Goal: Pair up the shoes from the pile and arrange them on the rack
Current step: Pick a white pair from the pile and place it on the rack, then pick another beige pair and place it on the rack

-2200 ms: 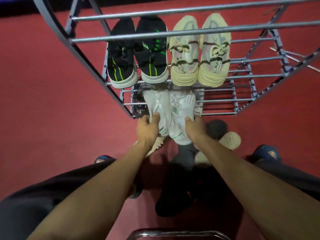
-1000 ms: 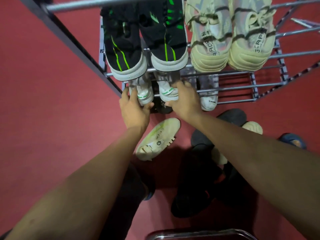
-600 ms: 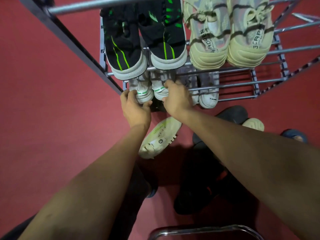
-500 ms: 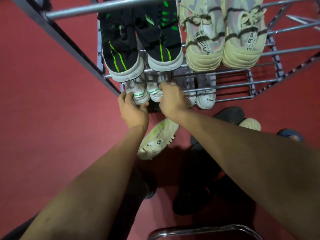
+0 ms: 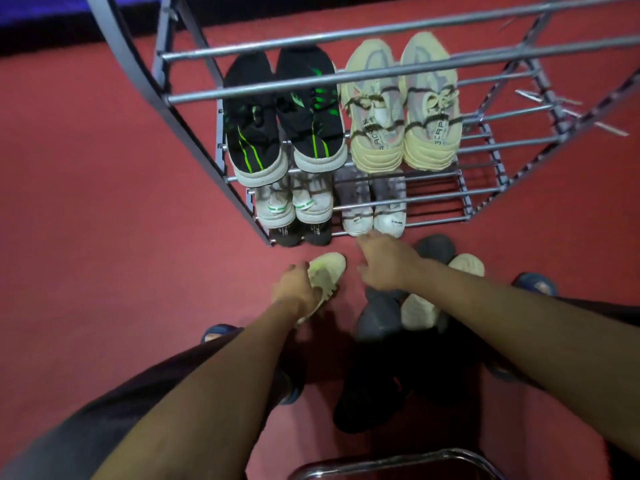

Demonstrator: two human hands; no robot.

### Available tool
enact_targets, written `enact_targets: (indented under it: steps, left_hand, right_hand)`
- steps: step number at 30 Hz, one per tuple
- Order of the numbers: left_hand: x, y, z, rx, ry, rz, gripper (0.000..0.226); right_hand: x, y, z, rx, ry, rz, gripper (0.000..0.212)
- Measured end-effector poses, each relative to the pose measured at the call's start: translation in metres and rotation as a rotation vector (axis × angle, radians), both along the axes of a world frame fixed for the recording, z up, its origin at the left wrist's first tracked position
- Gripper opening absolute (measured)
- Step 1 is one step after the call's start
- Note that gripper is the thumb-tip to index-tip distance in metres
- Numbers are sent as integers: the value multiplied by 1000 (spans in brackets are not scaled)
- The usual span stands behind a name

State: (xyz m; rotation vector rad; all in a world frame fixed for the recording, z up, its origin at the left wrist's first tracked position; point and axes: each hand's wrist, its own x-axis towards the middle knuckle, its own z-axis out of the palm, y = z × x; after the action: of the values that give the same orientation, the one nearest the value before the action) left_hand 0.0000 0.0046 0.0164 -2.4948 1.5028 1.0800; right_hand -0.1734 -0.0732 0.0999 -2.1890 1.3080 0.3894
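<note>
Metal rack [image 5: 194, 140] holds four pairs of shoes. Shoe pile [image 5: 408, 317] lies on red floor below it. Right hand [image 5: 384, 263] hovers there, fingers loose. Left hand [image 5: 296, 289] grips pale shoe [image 5: 327, 271] on floor.

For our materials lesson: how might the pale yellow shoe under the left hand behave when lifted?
The pale yellow shoe looks light, since its knit-like upper seems thin. It may flex, its toe drooping. The lugged sole should resist slipping from the left hand.
</note>
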Motion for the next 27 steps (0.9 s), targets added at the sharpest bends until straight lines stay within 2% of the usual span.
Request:
enact_targets:
  steps: [1,4,6,8,10,12,13,16,17,19,21,23,25,27]
  left_hand:
    - [-7,6,1,68,8,-96,55]
    - [-34,14,20,107,70,-196,54]
    - [-53,10,37,58,104,-190,48]
    - [-74,6,53,-14,151,-162,30]
    - [-94,7,62,-59,197,-138,23]
    - [-110,16,61,-38,201,-155,27]
    - [-116,22,56,-2,176,-190,31]
    - [-125,46,30,150,68,-337,42]
    - [-125,55,19,203,38,-373,45]
    - [-123,69,1,280,-1,-403,50]
    - [-124,67,-9,262,25,-346,48]
    - [-130,45,3,53,188,-94,44]
    - [-138,7,30,-355,347,258,41]
    - [-141,-38,69,-697,399,468,44]
  right_hand:
    - [-18,10,4,51,93,93,18]
    - [-65,29,22,217,385,220,37]
    - [-87,32,42,256,467,225,45]
    - [-106,35,59,229,447,179,45]
    - [-124,38,70,165,336,115,41]
    - [-139,44,73,139,206,23,38]
    - [-145,47,74,168,220,6,40]
    - [-151,48,69,279,437,60,54]
    - [-150,46,67,288,458,76,57]
    - [-146,39,64,276,411,60,59]
    - [-144,26,61,222,313,15,55]
    - [-138,8,61,111,144,-113,49]
    - [-129,-15,69,-49,-109,-348,48]
    - [-119,-40,83,-203,-299,-563,59]
